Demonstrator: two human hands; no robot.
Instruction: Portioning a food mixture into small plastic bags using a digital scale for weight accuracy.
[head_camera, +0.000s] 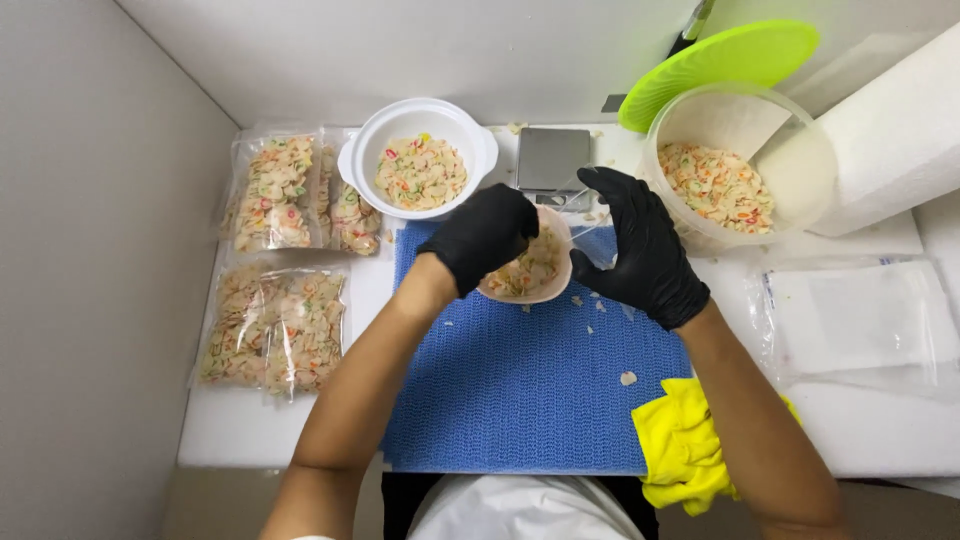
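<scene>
White worktop and blue mat (520, 400) lie below as the left hand (480, 235) grips a tilted small bowl (530, 270) of flakes and the right hand (640, 250) holds a clear bag (597, 243), where a misaligned mouth could scatter flakes.

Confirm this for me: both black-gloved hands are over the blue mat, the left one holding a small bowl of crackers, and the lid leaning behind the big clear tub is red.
Not quite: the lid is bright green, not red, as the head view shows. The rest holds: the left hand holds the small bowl of crackers over the blue mat, beside the right hand, and the lid leans behind the big clear tub.
</scene>
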